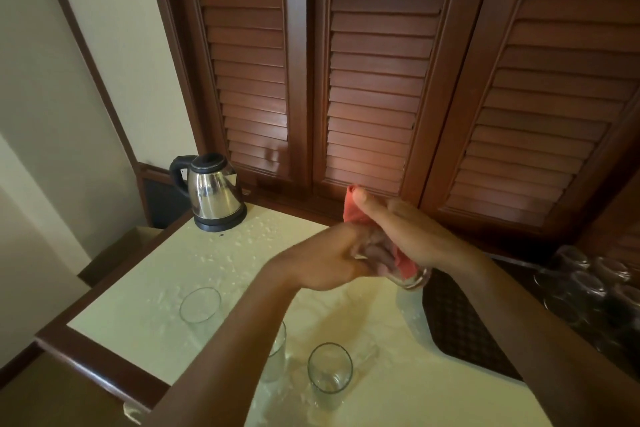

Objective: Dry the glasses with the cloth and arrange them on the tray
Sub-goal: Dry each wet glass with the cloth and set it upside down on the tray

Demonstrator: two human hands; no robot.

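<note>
Above the table my two hands meet around one clear glass (pixel 412 279), which lies tilted with its base toward the lower right. My right hand (pixel 408 229) holds the red cloth (pixel 351 208) over the glass, its fingers stretched along it. My left hand (pixel 332 260) grips the glass's mouth end, fingers curled; part of the cloth (pixel 403 262) shows between the hands. Three more glasses stand upright on the wet pale tabletop: one at the left (pixel 200 304), one by my left forearm (pixel 277 347), one in front (pixel 330 371). The dark tray (pixel 457 322) lies at the right.
A steel electric kettle (pixel 215 191) stands at the table's back left corner. Several glasses (pixel 588 288) are grouped on the tray's far right side. Water drops cover the tabletop (pixel 145 288). Brown louvred doors (pixel 374 80) rise right behind the table.
</note>
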